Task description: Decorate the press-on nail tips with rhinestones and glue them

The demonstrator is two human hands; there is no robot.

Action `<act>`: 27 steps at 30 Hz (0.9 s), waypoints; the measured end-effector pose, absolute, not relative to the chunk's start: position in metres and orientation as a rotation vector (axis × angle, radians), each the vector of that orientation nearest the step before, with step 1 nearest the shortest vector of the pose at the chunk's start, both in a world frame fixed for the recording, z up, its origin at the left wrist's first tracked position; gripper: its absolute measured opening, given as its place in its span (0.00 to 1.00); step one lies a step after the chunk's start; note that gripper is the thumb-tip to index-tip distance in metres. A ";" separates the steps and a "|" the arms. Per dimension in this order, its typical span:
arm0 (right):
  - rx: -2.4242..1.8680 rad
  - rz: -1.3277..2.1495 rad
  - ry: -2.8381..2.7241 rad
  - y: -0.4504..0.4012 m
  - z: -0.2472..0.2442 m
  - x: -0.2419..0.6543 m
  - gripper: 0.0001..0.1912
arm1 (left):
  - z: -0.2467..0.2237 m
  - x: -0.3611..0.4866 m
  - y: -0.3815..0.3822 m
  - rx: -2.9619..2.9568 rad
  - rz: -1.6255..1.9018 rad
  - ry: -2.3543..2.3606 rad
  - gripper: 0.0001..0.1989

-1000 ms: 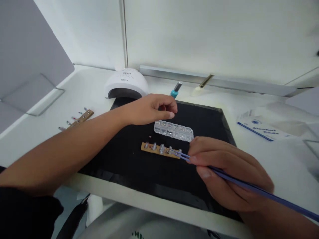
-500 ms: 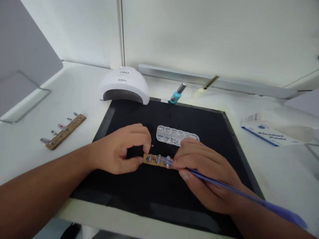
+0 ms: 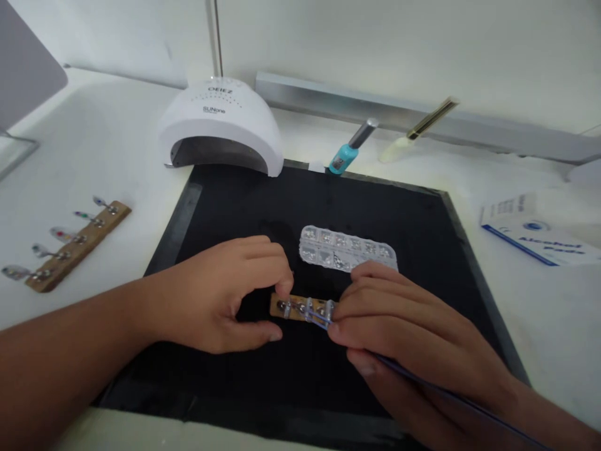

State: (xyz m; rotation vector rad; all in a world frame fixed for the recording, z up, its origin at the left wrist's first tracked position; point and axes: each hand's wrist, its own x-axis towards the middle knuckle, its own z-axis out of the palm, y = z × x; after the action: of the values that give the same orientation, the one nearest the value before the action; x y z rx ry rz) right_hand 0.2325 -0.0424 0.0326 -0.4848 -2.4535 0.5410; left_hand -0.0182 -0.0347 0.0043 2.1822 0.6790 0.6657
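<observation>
On the black mat (image 3: 235, 376) lies a small wooden nail-tip stand (image 3: 277, 311) with clear nail tips (image 3: 308, 309) mounted crosswise. My left hand (image 3: 225, 291) is at the stand's left end, thumb and forefinger apart; the forefinger tip meets or hovers at its upper edge, and the thumb lies below it. My right hand (image 3: 413, 338) is closed around purple tweezers (image 3: 422, 379), its fingers covering the stand's right end. The tweezers' points (image 3: 317, 318) are among the nail tips; whether they grip anything is too small to tell. Just behind my right fingers is a clear compartment case (image 3: 347, 244) of tiny decorations.
A white nail lamp (image 3: 220, 122) stands at the mat's back left. Behind the mat are a turquoise polish bottle (image 3: 344, 158) and a gold-handled brush (image 3: 429, 119). A second wooden stand (image 3: 79, 244) with decorated nail tips lies left. An alcohol pads box (image 3: 539, 235) is at right.
The view has moved closer and tilted down. My left thumb has come away from the stand's end to below it. The tweezers stay at the nail tips in my right hand.
</observation>
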 end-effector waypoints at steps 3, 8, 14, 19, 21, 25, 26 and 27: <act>-0.486 0.536 -2.461 -0.043 0.032 0.233 0.07 | 0.004 -0.019 -0.035 2.185 0.678 0.678 0.10; -0.497 0.554 -2.469 -0.044 0.033 0.234 0.07 | 0.007 -0.019 -0.034 2.188 0.635 0.673 0.08; -0.504 0.516 -2.460 -0.045 0.033 0.234 0.07 | 0.010 -0.019 -0.035 2.189 0.613 0.678 0.07; -0.508 0.519 -2.471 -0.044 0.035 0.233 0.06 | 0.008 -0.020 -0.036 2.196 0.680 0.628 0.07; -0.506 0.523 -2.464 -0.043 0.035 0.232 0.07 | 0.007 -0.020 -0.036 2.203 0.685 0.632 0.08; -0.513 0.547 -2.452 -0.043 0.033 0.233 0.08 | 0.007 -0.019 -0.036 2.226 0.677 0.645 0.08; -0.511 0.548 -2.449 -0.043 0.033 0.233 0.08 | 0.007 -0.019 -0.036 2.227 0.676 0.641 0.08; -0.512 0.552 -2.453 -0.043 0.033 0.234 0.08 | 0.007 -0.019 -0.036 2.226 0.676 0.636 0.08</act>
State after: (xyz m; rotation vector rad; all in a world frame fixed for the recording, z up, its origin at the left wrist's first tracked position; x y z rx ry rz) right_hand 0.2336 -0.0432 0.0327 -0.5115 -2.4529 0.5523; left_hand -0.0191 -0.0357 0.0072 2.2265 0.6362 0.6761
